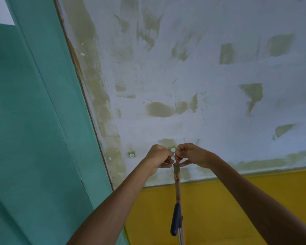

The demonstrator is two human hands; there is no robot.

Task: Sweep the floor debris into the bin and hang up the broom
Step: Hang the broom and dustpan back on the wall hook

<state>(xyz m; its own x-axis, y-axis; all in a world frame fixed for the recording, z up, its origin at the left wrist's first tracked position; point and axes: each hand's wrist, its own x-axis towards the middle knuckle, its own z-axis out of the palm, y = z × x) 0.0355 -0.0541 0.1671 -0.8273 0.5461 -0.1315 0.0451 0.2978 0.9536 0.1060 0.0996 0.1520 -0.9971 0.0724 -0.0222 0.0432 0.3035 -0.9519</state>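
Head view, my left hand: my left hand [159, 155] was raised to the wall, the fingers curled and pinching a thin string or wire loop [171, 168] at the top of the broom handle. I held it so to keep the loop open.

Head view, my right hand: my right hand [187, 153] came from the other side, its fingers also curled and pinching at the same loop, just above the handle's end. Both hands almost touched each other, because the loop was small and I needed two hands to guide it.

Broom handle: the wooden broom handle [176, 181] stood nearly upright under my hands, close to the wall. Its brush end was out of view, so I cannot tell if it touched the floor.

Hook: a small green hook with a smiling face [172, 149] sat on the wall between my hands, partly hidden. I think the loop was meant for it; whether it was already caught, I cannot tell.

Second hook: another one, the left green hook [131, 154], was beside it and carried nothing.

Dark blue grip: a dark blue handle [176, 221] hung beside the broom handle, lower down; perhaps a dustpan.

Stage of the task: I judge this was the last step, the hanging. The bin and the debris were not in view.
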